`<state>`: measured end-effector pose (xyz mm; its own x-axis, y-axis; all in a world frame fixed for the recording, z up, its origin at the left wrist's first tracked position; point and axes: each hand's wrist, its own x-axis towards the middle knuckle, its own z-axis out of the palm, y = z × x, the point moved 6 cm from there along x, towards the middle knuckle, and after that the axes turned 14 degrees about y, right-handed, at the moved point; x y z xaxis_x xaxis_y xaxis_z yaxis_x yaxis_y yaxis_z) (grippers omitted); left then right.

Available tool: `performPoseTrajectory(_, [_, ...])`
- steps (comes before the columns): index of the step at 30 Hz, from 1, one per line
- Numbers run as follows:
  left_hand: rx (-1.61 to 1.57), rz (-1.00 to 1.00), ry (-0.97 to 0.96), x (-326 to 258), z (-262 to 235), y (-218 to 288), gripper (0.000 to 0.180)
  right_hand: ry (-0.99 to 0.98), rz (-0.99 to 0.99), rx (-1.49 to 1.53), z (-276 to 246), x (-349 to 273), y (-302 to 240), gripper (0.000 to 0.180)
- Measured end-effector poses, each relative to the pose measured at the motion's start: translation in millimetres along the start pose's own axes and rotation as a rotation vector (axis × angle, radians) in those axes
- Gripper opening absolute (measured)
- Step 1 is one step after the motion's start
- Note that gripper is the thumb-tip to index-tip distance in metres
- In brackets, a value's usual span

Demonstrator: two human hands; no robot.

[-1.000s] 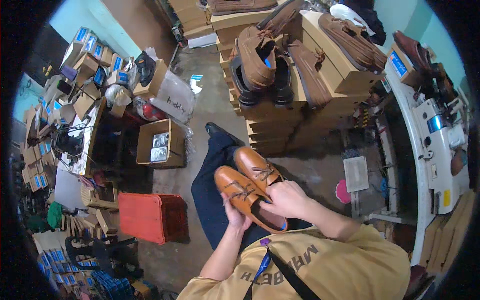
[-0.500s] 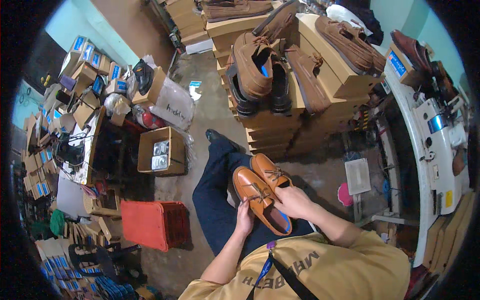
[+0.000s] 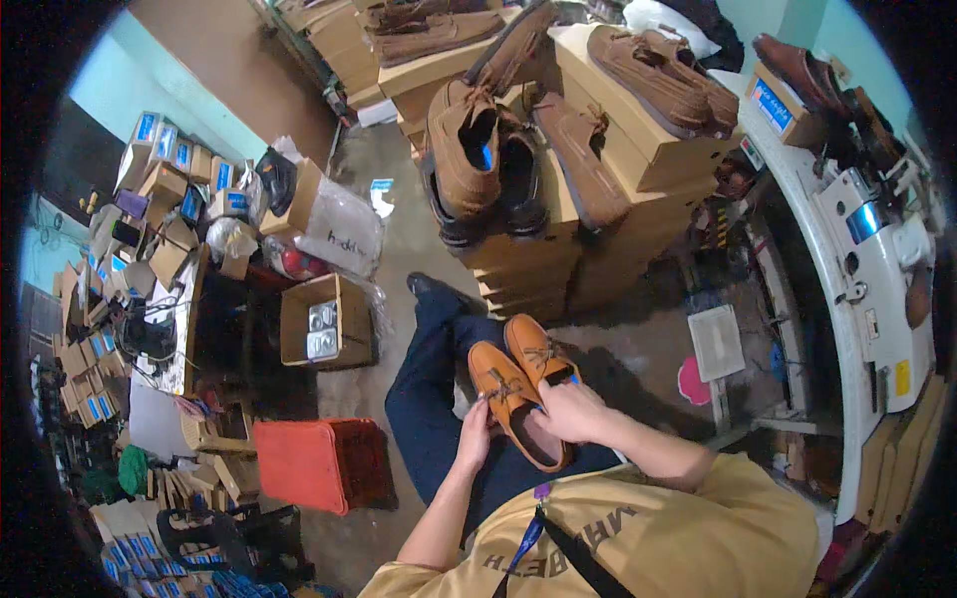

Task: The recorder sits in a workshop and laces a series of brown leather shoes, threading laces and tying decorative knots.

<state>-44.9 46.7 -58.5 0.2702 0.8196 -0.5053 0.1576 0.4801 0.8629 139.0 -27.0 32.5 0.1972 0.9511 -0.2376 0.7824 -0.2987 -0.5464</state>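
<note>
Two tan leather boat shoes with brown tied laces rest side by side on my lap, toes pointing away from me. My left hand (image 3: 477, 434) grips the left boat shoe (image 3: 498, 374) along its outer side. At that shoe's opening, my right hand (image 3: 570, 411) is curled over the inner edge, its fingertips partly hidden between the two shoes. The right boat shoe (image 3: 528, 339) lies just beyond my right hand, which covers part of its heel end. A bit of blue shows inside each shoe.
Ahead stand stacked cardboard boxes (image 3: 638, 149) topped with brown shoes (image 3: 464, 149). To the left are a red crate (image 3: 299, 463), an open carton (image 3: 349, 344) with metal tins and a cluttered bench. At right are a white sewing machine (image 3: 872, 269) and a white tray (image 3: 716, 344).
My right hand has shifted left, from beside the right shoe onto the left shoe's opening. My left hand keeps its grip. The whole view has turned slightly.
</note>
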Motion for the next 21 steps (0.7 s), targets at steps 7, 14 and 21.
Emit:
performPoseTrajectory(7, [0.182, 0.083, -0.046, 18, -19, 21, 0.036, 0.034, -0.003, 0.033, 0, 0, 1, 0.038])
performPoseTrajectory(14, [0.374, 0.705, 0.23, 46, -36, 228, 0.024, 0.037, -0.018, 0.082, 0, 0, 2, 0.036])
performPoseTrajectory(21, [0.773, 1.444, 0.163, 39, 113, 462, 0.038, 0.101, -0.071, 0.105, 6, 1, 1, 0.036])
